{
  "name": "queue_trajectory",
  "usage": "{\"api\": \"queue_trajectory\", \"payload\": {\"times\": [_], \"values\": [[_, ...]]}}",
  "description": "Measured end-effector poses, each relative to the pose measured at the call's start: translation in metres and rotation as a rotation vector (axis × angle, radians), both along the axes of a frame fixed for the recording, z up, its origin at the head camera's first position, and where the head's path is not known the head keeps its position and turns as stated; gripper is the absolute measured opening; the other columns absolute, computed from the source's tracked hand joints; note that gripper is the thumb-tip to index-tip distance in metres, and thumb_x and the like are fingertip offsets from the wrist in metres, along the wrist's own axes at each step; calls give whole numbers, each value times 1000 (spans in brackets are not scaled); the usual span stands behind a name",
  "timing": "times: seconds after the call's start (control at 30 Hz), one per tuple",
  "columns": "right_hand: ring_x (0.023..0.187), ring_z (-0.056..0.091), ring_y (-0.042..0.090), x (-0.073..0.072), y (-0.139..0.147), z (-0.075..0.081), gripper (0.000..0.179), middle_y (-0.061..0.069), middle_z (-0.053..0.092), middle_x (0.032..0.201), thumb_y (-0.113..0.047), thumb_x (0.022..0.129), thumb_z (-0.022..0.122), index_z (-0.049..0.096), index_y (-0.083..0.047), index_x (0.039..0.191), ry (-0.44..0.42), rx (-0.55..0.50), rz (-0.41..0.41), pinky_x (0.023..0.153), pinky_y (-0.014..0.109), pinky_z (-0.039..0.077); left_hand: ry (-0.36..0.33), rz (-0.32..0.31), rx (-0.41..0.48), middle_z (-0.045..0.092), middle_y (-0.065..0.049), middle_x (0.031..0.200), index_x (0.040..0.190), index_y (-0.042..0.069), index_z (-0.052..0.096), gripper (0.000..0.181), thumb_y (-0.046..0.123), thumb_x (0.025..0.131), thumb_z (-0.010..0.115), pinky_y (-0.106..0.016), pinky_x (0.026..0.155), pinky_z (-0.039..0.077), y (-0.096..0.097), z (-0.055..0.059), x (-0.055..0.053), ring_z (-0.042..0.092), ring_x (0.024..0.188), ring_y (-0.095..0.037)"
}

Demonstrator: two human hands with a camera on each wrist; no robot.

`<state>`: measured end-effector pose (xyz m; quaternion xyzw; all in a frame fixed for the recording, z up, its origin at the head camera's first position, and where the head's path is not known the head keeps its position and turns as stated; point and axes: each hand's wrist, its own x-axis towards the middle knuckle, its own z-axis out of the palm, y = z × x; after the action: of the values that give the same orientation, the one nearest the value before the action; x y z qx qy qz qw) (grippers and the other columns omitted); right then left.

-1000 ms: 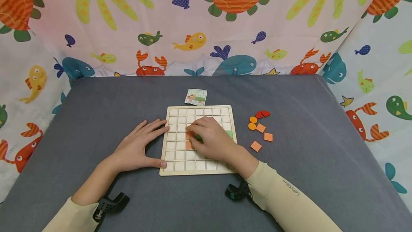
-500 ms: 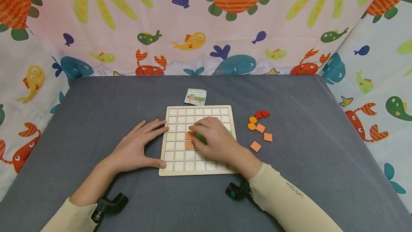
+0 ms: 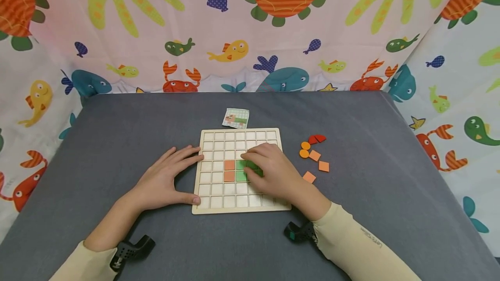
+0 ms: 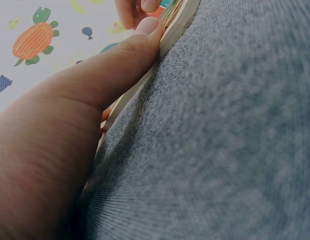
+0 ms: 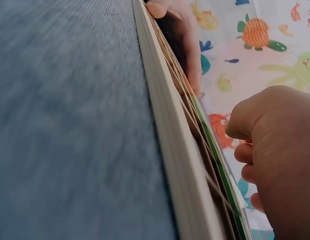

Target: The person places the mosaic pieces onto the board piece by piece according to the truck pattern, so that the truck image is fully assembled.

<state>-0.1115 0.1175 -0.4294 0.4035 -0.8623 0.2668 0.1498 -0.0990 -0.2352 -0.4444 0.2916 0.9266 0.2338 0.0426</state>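
Observation:
A light wooden grid board (image 3: pixel 217 189) lies on the grey cloth. My left hand (image 3: pixel 166 181) rests along its left side, fingers spread on the rim and thumb at the lower left corner; the left wrist view shows the thumb (image 4: pixel 115 65) flat on the edge. Above the board's right half hovers my right hand (image 3: pixel 273 172), fingers loosely bent, with a gap between thumb and index finger and nothing seen between them. Two orange squares (image 3: pixel 229 171) sit in the grid. Green pieces (image 3: pixel 241 176) lie right beside them, partly hidden under the right hand.
Right of the board lie loose pieces: several orange squares (image 3: pixel 324 166), two yellow-orange discs (image 3: pixel 304 153) and two red pieces (image 3: pixel 317 138). A small printed card (image 3: pixel 236 118) sits just behind the board. A sea-animal curtain (image 3: pixel 156 21) hangs behind the table.
My right hand has drawn to the right over the board, and more of the green pieces and both orange squares now show. The left hand has stayed on the board's edge.

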Motion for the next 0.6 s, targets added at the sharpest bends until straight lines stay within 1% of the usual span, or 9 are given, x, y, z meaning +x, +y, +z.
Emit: {"api": "queue_trajectory", "payload": {"times": [0.23,0.4,0.6], "values": [[113,69,29,8,24,0,31,8,77,118,-13,95,81,80,-3,124,-10,-15,-46,101,54,54,6,-6,-3,32,3,178,169,27,45,120,88,72,81,-50,136,8,1,0,-1,23,166,-25],[112,67,28,14,41,-1,30,6,76,118,-13,96,82,80,-3,124,-24,-13,-72,99,52,54,6,-10,3,32,1,178,169,28,45,118,85,73,83,-50,136,8,0,-2,0,23,166,-27],[110,67,27,20,56,-1,30,6,76,117,-13,95,83,80,-3,123,-12,-15,-95,98,50,54,4,-5,-2,31,1,178,169,28,45,119,85,72,83,-49,136,8,0,-2,0,23,166,-26]]}}
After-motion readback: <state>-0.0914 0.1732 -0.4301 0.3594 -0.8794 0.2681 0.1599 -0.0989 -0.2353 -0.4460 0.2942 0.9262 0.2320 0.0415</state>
